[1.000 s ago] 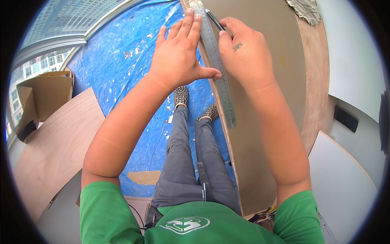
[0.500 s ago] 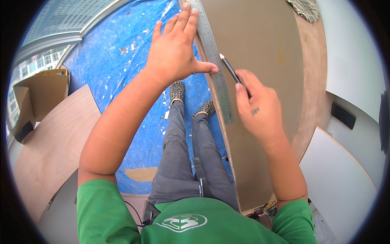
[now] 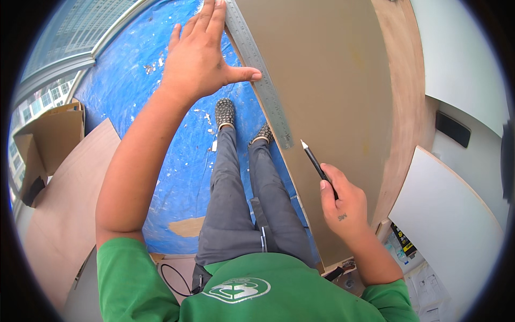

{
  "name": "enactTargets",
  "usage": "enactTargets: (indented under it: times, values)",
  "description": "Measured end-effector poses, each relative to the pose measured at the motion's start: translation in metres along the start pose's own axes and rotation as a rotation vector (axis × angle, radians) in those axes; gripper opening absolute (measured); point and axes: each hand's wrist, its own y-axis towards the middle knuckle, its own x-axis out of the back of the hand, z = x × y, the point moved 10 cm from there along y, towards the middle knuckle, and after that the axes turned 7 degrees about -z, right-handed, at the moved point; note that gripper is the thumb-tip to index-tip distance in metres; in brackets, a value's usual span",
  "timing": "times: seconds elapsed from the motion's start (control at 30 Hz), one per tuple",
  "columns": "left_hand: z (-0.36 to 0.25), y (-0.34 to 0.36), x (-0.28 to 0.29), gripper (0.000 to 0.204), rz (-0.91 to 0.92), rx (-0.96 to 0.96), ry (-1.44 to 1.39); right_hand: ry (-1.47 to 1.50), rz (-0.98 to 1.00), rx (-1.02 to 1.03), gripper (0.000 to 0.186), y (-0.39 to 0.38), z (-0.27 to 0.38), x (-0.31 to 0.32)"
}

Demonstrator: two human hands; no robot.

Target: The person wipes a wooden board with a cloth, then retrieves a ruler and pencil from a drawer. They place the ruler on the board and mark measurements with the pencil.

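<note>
A metal ruler lies along the left edge of a long brown board. My left hand is spread out at the ruler's far part, its thumb pressing on the ruler's face and its fingers stretched along the board's edge. In my right hand, pinched between thumb and fingers, is a black pencil with a pale tip. That tip points away from me, right of the ruler's near end. Whether it touches the board I cannot tell.
Blue sheeting with white scraps covers the floor around my feet. To the left are a thin wooden sheet and a cardboard box. A white panel and a black phone-like slab lie to the right.
My right hand has drawn the pencil back toward me, from beside the ruler's middle to past its near end. My left hand still presses on the ruler. The whole view has shifted a little.
</note>
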Motion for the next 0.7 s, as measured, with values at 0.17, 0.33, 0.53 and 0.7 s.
enactTargets:
  times: [0.17, 0.33, 0.53, 0.7]
  values:
    - [0.0, 0.001, -0.003, 0.144, 0.032, -0.01, 0.005, 0.149, 0.098, -0.208, 0.021, -0.009, -0.021, -0.005]
    - [-0.004, 0.002, -0.001, 0.143, 0.006, -0.062, -0.016, 0.186, 0.04, -0.114, 0.015, -0.002, -0.025, -0.017]
    - [-0.004, 0.002, -0.003, 0.145, 0.009, -0.069, -0.008, 0.209, 0.034, -0.076, 0.015, -0.004, -0.028, -0.021]
    - [-0.004, 0.002, -0.003, 0.145, 0.016, -0.08, 0.027, 0.165, 0.036, -0.048, 0.014, 0.001, -0.024, -0.022]
